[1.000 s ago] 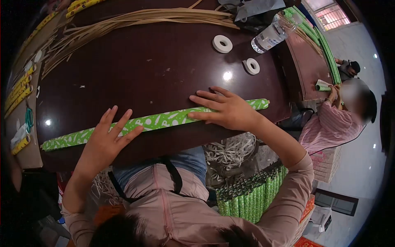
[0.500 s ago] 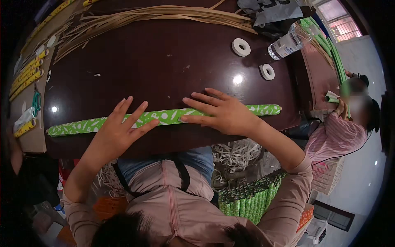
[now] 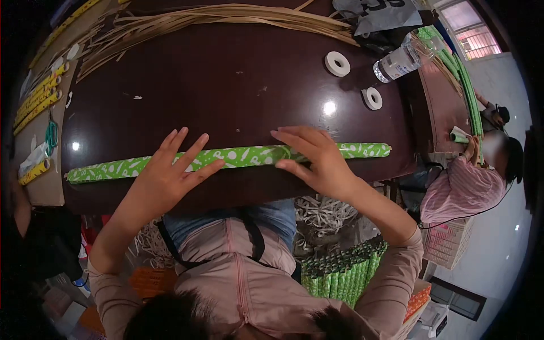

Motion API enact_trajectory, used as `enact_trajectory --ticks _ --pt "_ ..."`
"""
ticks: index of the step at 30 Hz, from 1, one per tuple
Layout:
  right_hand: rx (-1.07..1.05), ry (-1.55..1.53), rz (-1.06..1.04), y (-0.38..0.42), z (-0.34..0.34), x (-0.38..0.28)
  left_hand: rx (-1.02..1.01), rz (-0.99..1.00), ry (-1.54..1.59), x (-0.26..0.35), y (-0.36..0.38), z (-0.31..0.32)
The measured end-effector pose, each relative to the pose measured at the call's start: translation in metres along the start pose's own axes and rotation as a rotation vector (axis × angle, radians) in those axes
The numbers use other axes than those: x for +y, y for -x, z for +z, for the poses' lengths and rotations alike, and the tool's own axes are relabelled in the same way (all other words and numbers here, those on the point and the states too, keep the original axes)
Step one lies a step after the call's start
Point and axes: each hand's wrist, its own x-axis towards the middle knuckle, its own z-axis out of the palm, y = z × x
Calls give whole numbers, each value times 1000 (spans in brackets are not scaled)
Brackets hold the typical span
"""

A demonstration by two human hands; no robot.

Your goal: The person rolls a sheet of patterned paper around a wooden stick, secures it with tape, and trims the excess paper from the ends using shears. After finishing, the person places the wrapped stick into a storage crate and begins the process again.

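Note:
A long roll of green gift wrap with a white pattern [image 3: 243, 157] lies across the dark table near its front edge. My left hand [image 3: 166, 173] rests over the left half of the roll, fingers spread and stretched past its far side. My right hand [image 3: 317, 161] is arched over the right half, thumb on the near side and fingers toward the far side, with a gap between them. The green pattern shows in that gap. Both ends of the roll are visible, beyond my hands.
Two white tape rolls [image 3: 338, 64] and a clear bottle [image 3: 393, 64] are at the back right. Long brown strips [image 3: 226, 16] line the back edge. Yellow rolls [image 3: 38, 107] and teal-handled scissors [image 3: 52, 136] lie left. A person in a striped top [image 3: 462, 190] sits at right.
My right hand has shifted slightly right along the roll, and its fingers have gone from spread flat to bunched and arched. My left hand has barely moved.

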Motion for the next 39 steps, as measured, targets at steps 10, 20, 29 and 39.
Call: enact_trajectory --ticks 10,20,29,39 --pt "105 47 175 -3 16 -5 -66 -28 41 -1 0 -4" --pt "-28 -290 557 10 -17 15 -60 -52 64 0 3 0" --pt "-66 -274 657 26 -38 27 -79 -38 30 2 3 -1" --pt "-20 37 656 74 -71 65 -60 -53 69 1 2 -1"
